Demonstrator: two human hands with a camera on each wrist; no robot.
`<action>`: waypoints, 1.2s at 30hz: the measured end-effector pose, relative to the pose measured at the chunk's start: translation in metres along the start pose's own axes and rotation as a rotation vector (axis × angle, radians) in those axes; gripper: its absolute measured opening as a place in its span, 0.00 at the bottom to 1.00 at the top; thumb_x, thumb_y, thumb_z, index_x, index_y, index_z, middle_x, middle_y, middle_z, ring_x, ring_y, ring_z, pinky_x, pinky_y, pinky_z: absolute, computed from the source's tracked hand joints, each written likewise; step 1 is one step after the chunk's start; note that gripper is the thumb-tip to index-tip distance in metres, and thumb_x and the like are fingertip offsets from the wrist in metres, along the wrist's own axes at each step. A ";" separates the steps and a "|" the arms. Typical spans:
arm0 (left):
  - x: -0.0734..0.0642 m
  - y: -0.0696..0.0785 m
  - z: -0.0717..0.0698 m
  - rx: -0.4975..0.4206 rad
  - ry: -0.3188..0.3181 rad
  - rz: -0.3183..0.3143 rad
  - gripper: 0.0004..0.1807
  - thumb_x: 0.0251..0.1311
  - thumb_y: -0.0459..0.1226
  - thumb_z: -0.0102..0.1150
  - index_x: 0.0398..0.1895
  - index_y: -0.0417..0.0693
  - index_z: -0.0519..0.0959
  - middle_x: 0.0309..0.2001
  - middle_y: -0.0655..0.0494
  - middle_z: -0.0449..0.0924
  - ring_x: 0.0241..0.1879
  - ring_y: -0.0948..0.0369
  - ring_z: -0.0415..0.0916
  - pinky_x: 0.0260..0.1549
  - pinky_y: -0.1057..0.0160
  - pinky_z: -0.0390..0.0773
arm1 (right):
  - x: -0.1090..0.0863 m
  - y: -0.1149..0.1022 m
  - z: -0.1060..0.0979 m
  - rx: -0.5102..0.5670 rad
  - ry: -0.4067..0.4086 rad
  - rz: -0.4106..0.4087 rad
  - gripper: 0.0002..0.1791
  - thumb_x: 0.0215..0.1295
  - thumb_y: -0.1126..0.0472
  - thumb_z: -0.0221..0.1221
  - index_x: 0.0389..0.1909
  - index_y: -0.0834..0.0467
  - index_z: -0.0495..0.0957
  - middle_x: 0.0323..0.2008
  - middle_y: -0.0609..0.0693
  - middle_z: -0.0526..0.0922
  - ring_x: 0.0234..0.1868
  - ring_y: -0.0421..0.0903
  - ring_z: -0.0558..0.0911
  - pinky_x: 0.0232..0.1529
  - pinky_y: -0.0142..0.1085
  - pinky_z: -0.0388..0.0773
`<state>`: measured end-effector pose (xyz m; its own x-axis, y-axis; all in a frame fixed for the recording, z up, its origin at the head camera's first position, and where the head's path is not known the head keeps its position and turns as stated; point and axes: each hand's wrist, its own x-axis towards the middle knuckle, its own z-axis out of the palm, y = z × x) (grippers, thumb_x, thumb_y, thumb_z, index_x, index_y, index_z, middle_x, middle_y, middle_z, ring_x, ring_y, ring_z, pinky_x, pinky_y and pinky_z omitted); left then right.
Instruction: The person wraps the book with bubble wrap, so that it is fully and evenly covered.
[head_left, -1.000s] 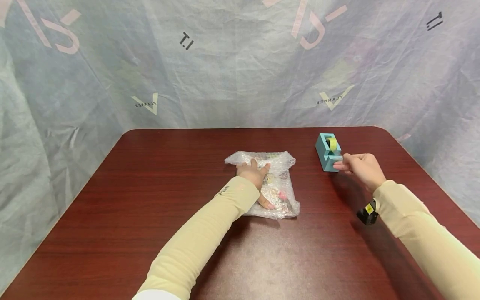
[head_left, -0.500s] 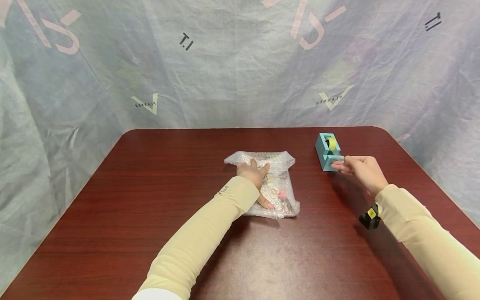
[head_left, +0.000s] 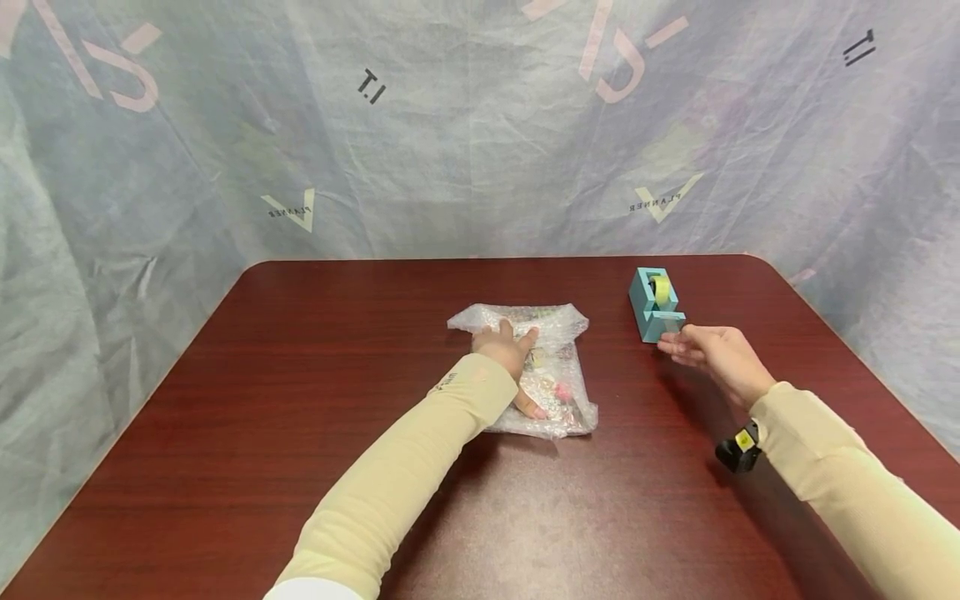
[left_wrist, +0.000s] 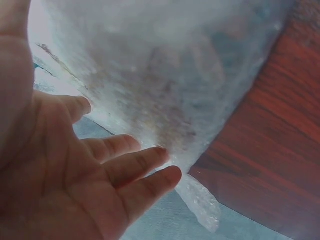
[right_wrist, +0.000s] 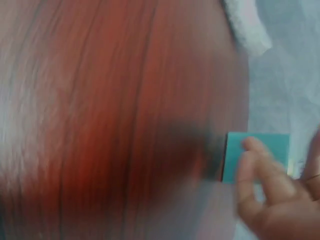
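Note:
My left hand rests on a bubble-wrapped parcel with its fingers spread. Through the wrap a pink patch shows, but what lies inside cannot be made out. The left wrist view has the straight fingers against the clear bubble wrap. At the front of a light-blue tape dispenser, my right hand pinches the end of a strip of tape between thumb and fingers. A yellowish roll of tape sits in the dispenser. In the right wrist view the fingers partly cover the dispenser.
The dark red-brown wooden table carries the parcel near its middle and the dispenser at the back right. A grey printed cloth hangs behind the table and along its sides. A small black device is on the right wrist.
My right hand has moved slightly down and toward me from the dispenser, with the tape strip drawn along. The left hand and the parcel have stayed in place.

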<state>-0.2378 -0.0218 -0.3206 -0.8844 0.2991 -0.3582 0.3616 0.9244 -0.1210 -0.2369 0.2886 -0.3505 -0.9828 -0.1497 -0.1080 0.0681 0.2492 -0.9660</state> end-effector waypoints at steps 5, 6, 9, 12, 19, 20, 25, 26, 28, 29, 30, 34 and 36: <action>0.000 0.000 0.001 -0.004 0.005 -0.008 0.73 0.39 0.70 0.73 0.84 0.60 0.41 0.80 0.38 0.44 0.76 0.38 0.52 0.70 0.49 0.62 | 0.001 -0.001 0.004 -0.134 -0.069 0.170 0.22 0.79 0.57 0.44 0.52 0.74 0.72 0.45 0.54 0.88 0.41 0.36 0.88 0.44 0.31 0.83; 0.000 0.000 0.001 -0.009 0.007 -0.008 0.73 0.38 0.70 0.73 0.84 0.60 0.42 0.80 0.38 0.44 0.76 0.38 0.52 0.71 0.50 0.62 | 0.001 -0.002 0.005 -0.150 -0.083 0.208 0.23 0.79 0.55 0.44 0.55 0.73 0.71 0.43 0.53 0.89 0.40 0.36 0.88 0.43 0.31 0.82; -0.001 0.000 0.001 -0.023 0.014 -0.005 0.74 0.37 0.71 0.73 0.84 0.59 0.42 0.80 0.37 0.44 0.76 0.38 0.51 0.71 0.50 0.62 | 0.004 -0.004 0.007 -0.177 -0.110 0.309 0.23 0.80 0.53 0.44 0.56 0.70 0.70 0.36 0.48 0.90 0.37 0.37 0.89 0.42 0.34 0.80; -0.002 0.000 0.001 -0.032 0.016 0.000 0.74 0.37 0.71 0.74 0.84 0.59 0.42 0.80 0.37 0.44 0.76 0.37 0.51 0.71 0.49 0.62 | 0.008 -0.007 0.011 -0.207 -0.129 0.379 0.23 0.80 0.53 0.45 0.57 0.71 0.68 0.33 0.46 0.90 0.35 0.36 0.88 0.42 0.36 0.76; -0.002 0.000 0.000 -0.048 0.014 -0.002 0.73 0.38 0.70 0.74 0.84 0.59 0.42 0.80 0.36 0.43 0.76 0.37 0.50 0.70 0.49 0.62 | 0.021 -0.013 0.021 -0.190 -0.118 0.462 0.30 0.80 0.58 0.43 0.73 0.74 0.57 0.31 0.44 0.89 0.33 0.36 0.87 0.41 0.34 0.77; -0.002 0.000 0.001 -0.053 0.014 -0.003 0.73 0.38 0.69 0.74 0.84 0.59 0.42 0.80 0.36 0.43 0.76 0.37 0.50 0.70 0.49 0.62 | 0.024 -0.013 0.022 -0.176 -0.113 0.475 0.30 0.79 0.59 0.42 0.73 0.73 0.57 0.31 0.44 0.89 0.33 0.35 0.87 0.40 0.34 0.77; 0.000 -0.001 0.000 -0.040 0.005 -0.010 0.73 0.39 0.69 0.74 0.84 0.59 0.42 0.80 0.37 0.44 0.76 0.38 0.50 0.70 0.49 0.62 | 0.034 -0.016 0.028 -0.108 -0.103 0.522 0.27 0.79 0.59 0.42 0.71 0.70 0.60 0.30 0.42 0.88 0.32 0.34 0.87 0.40 0.32 0.79; 0.001 -0.002 0.000 -0.035 0.000 -0.012 0.72 0.39 0.69 0.74 0.84 0.60 0.42 0.80 0.37 0.44 0.76 0.38 0.50 0.70 0.48 0.62 | 0.036 -0.016 0.029 -0.097 -0.100 0.529 0.26 0.78 0.59 0.42 0.71 0.69 0.61 0.30 0.42 0.88 0.32 0.34 0.87 0.40 0.32 0.79; 0.002 -0.002 0.000 -0.029 -0.007 -0.016 0.71 0.40 0.68 0.73 0.84 0.60 0.42 0.80 0.38 0.44 0.76 0.38 0.50 0.70 0.48 0.62 | 0.038 -0.015 0.033 -0.081 -0.114 0.537 0.25 0.78 0.60 0.43 0.70 0.69 0.62 0.30 0.42 0.88 0.32 0.34 0.87 0.41 0.32 0.79; 0.002 -0.002 0.000 -0.028 -0.011 -0.018 0.71 0.41 0.67 0.73 0.84 0.60 0.41 0.80 0.38 0.44 0.76 0.38 0.50 0.70 0.48 0.62 | 0.038 -0.015 0.035 -0.079 -0.126 0.539 0.24 0.78 0.60 0.43 0.68 0.69 0.63 0.30 0.43 0.88 0.32 0.35 0.87 0.41 0.32 0.80; 0.002 -0.001 0.000 -0.027 -0.012 -0.019 0.70 0.42 0.67 0.73 0.84 0.60 0.41 0.80 0.38 0.44 0.76 0.39 0.51 0.71 0.48 0.61 | 0.038 -0.014 0.039 -0.076 -0.139 0.537 0.24 0.78 0.60 0.44 0.68 0.70 0.63 0.31 0.43 0.88 0.33 0.35 0.87 0.42 0.32 0.80; 0.001 0.000 0.001 -0.026 0.002 -0.016 0.72 0.39 0.68 0.74 0.84 0.60 0.42 0.80 0.37 0.45 0.76 0.38 0.51 0.70 0.49 0.62 | 0.035 -0.015 0.054 -0.078 -0.172 0.489 0.18 0.77 0.58 0.45 0.57 0.68 0.69 0.32 0.44 0.88 0.34 0.37 0.87 0.45 0.34 0.81; 0.000 0.000 0.000 -0.026 0.007 -0.011 0.72 0.39 0.68 0.74 0.84 0.59 0.43 0.80 0.37 0.45 0.76 0.38 0.52 0.70 0.49 0.62 | 0.032 -0.020 0.062 -0.096 -0.147 0.442 0.16 0.77 0.56 0.47 0.50 0.66 0.72 0.31 0.44 0.87 0.33 0.37 0.86 0.44 0.35 0.81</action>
<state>-0.2380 -0.0216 -0.3212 -0.8903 0.2905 -0.3507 0.3443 0.9334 -0.1010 -0.2591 0.2198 -0.3486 -0.8280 -0.1413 -0.5426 0.4516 0.4054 -0.7947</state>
